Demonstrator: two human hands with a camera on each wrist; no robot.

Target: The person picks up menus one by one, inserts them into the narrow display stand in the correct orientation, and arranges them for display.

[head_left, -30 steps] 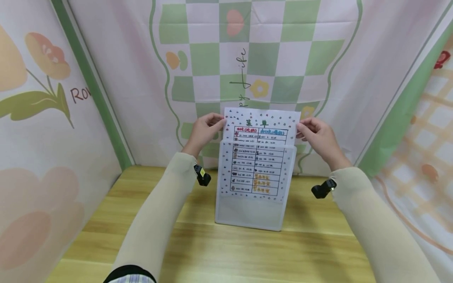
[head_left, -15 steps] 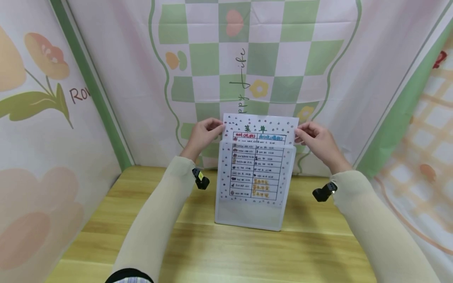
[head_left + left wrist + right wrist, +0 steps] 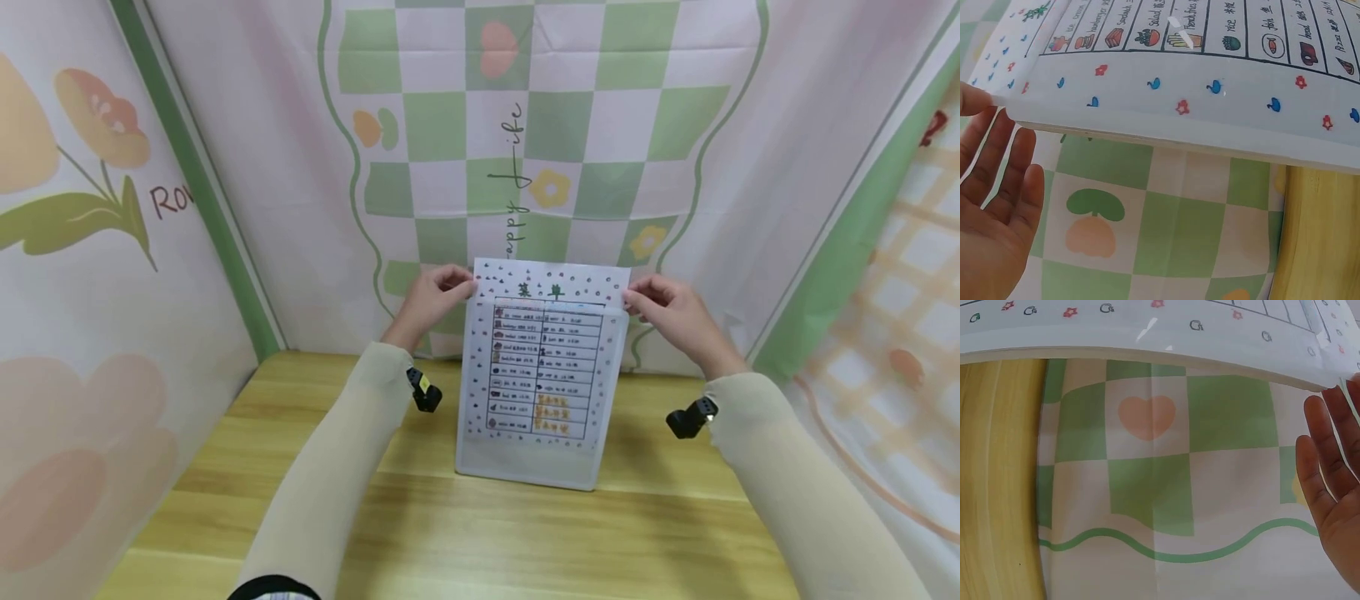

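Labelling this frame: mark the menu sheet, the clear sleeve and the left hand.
menu sheet point(image 3: 551, 279), head view, its exposed top strip.
clear sleeve point(image 3: 525, 462), head view, its bare lower part.
left hand point(image 3: 429, 298), head view, back of the hand.

your left hand point(image 3: 431, 293) and right hand point(image 3: 670, 307) are raised level, well apart, fingertips pinched toward each other. both forearms reach forward in pale sleeves, a small camera under each wrist.

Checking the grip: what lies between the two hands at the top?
In the head view, the white hand-drawn menu sheet spans from left hand to right hand, above the clear plastic sleeve.
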